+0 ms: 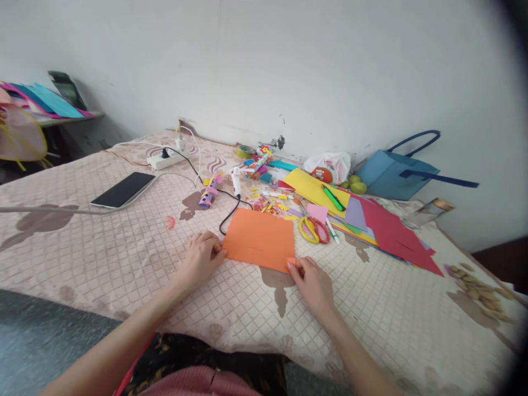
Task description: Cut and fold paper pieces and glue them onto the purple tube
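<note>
An orange sheet of paper (259, 236) lies on the patterned tablecloth in front of me. My left hand (204, 252) pinches its near left corner, fingers curled. At the near right corner my right hand (311, 280) holds the paper between thumb and fingers, and a small strip of the edge looks folded over there. Just past the sheet's right side are scissors (309, 230) with yellow and red handles. A white hot glue gun (236, 181) stands behind the sheet, its black cord running along the sheet's left side.
Paper scraps (270, 206) and a purple paper roll (209, 192) lie beyond the sheet. To the right are yellow paper (313, 190), red paper (388, 228), a green cutter (333, 198), a blue bag (398, 173) and a glass jar (431, 212). A tablet (122, 190) and power strip (167, 159) sit left.
</note>
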`<act>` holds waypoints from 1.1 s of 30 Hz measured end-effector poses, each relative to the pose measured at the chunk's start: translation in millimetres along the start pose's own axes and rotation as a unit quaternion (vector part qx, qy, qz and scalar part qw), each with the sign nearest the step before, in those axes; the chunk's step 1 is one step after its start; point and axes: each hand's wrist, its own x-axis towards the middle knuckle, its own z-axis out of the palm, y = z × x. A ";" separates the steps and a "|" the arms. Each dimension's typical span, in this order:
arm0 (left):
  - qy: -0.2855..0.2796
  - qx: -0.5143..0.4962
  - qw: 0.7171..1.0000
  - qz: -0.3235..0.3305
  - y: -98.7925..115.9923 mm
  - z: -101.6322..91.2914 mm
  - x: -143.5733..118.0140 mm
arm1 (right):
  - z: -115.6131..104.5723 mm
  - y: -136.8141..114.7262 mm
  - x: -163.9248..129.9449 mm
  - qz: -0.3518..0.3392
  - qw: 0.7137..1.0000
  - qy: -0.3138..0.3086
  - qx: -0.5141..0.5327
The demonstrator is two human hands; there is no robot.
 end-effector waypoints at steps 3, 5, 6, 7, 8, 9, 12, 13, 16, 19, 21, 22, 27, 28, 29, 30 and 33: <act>0.000 0.001 1.000 0.000 -0.4 0.2 -0.2 | 0.7 0.5 -0.2 -0.004 1.000 0.006 -0.010; -0.003 0.000 1.000 -0.001 -1.1 0.6 -0.4 | 1.1 0.8 -0.4 -0.008 1.000 0.009 -0.014; -0.003 -0.001 1.000 -0.002 -1.4 0.8 -0.4 | 1.3 0.9 -0.4 -0.009 1.000 0.010 -0.014; -0.004 -0.003 1.000 -0.002 -1.7 1.0 -0.4 | 1.4 1.0 -0.4 -0.010 1.000 0.010 -0.015; -0.004 -0.005 1.000 -0.001 -1.9 1.1 -0.4 | 1.4 0.9 -0.4 -0.011 1.000 0.012 -0.015; -0.004 -0.007 1.000 -0.001 -2.1 1.1 -0.2 | 1.3 0.8 -0.3 -0.012 1.000 0.013 -0.015; -0.005 -0.013 1.000 0.000 -1.8 0.3 0.4 | 1.1 0.4 -0.1 -0.015 1.000 0.017 -0.009; -0.005 -0.014 1.000 0.000 -1.4 -0.2 0.6 | 1.1 0.3 0.0 -0.015 1.000 0.018 -0.007; -0.005 -0.017 1.000 0.000 0.3 -1.9 0.8 | 1.4 0.8 -0.4 -0.014 1.000 0.016 -0.003; -0.004 -0.020 1.000 -0.002 1.7 -3.0 0.7 | 2.3 1.7 -1.0 -0.010 1.000 0.015 0.000; -0.004 -0.021 1.000 -0.004 1.9 -2.9 0.7 | 3.0 2.0 -1.2 -0.011 1.000 0.016 0.001; -0.004 -0.021 1.000 -0.005 1.9 -2.8 0.7 | 3.2 2.1 -1.2 -0.012 1.000 0.018 0.001; -0.002 -0.024 1.000 -0.004 2.0 -2.7 0.6 | 3.4 1.8 -1.0 -0.014 1.000 0.022 0.002; -0.001 -0.024 1.000 -0.003 2.2 -2.8 0.5 | 3.3 1.9 -1.1 -0.014 1.000 0.021 0.003; 0.000 -0.023 1.000 -0.001 2.5 -3.1 0.4 | 3.1 1.9 -1.3 -0.014 1.000 0.019 0.005; 0.000 -0.022 1.000 0.000 2.7 -3.3 0.4 | 2.9 2.0 -1.5 -0.014 1.000 0.017 0.006; -0.002 -0.020 1.000 -0.002 3.5 -3.8 0.2 | 2.5 2.2 -2.2 -0.016 1.000 0.016 0.008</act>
